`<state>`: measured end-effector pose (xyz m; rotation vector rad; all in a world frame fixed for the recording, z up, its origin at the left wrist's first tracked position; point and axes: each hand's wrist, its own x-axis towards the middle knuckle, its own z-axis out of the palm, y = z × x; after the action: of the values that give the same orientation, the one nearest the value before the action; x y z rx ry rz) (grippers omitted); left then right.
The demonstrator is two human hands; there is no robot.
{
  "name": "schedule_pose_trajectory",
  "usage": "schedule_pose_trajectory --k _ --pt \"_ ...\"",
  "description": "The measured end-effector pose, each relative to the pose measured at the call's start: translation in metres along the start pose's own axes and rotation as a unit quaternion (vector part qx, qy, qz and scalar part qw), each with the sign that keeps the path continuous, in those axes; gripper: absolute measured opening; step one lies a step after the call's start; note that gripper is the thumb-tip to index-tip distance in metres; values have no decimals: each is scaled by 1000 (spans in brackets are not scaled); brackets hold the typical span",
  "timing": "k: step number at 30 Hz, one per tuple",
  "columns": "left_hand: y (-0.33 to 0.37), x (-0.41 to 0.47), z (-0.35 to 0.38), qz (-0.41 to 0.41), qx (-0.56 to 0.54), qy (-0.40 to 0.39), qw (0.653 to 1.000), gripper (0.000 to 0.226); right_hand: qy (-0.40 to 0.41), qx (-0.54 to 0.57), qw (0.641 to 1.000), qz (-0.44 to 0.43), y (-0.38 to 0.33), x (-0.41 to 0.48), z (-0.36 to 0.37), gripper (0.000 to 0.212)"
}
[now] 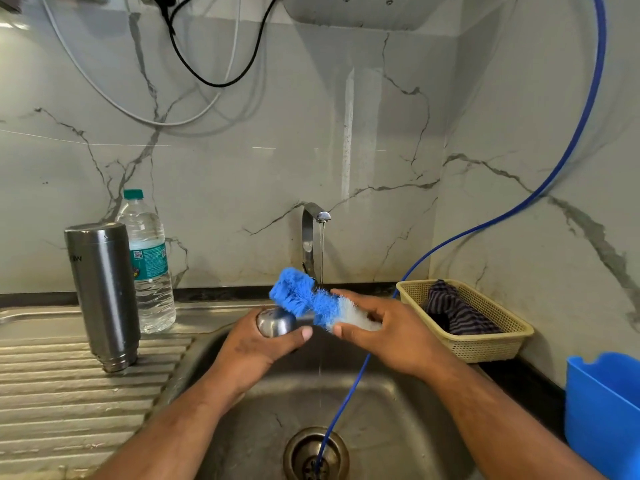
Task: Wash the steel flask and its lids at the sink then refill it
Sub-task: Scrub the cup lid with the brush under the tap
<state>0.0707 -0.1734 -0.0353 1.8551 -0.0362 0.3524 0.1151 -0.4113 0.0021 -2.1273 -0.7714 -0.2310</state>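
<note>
Left hand (258,337) grips a steel lid (276,321); right hand (384,327) clutches the bottle brush (311,299), its bristles touching the lid above the sink (398,410).

Noted on steel flask (104,292), standing mouth-down on draining board (52,375): short run of dark lettering at left edge of the wall, upper third, printed upside down and wrapping out of sight round the curve. Two or three angular characters showing, W- or M-like; not readable as a word.

Noted on plastic water bottle (154,299), just behind and right of flask: teal label (152,263) round the middle. QR code (138,254) at upper left of label, small multicoloured emblem below it, blocks of fine white print to the right. Print too small to read; brand not made out.
</note>
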Motion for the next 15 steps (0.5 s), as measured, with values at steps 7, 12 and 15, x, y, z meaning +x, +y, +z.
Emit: schedule_pose_trajectory --k 7,12,15 --pt "13 1 6 -166 -412 54 894 80 65 22 997 -15 -10 -4 3 51" --pt "19 -2 4 -158 -450 35 879 52 64 -11 998 3 -6 -3 7 54" --pt "21 -3 5 -137 -429 29 892 50 53 23 998 0 -8 -5 4 54"
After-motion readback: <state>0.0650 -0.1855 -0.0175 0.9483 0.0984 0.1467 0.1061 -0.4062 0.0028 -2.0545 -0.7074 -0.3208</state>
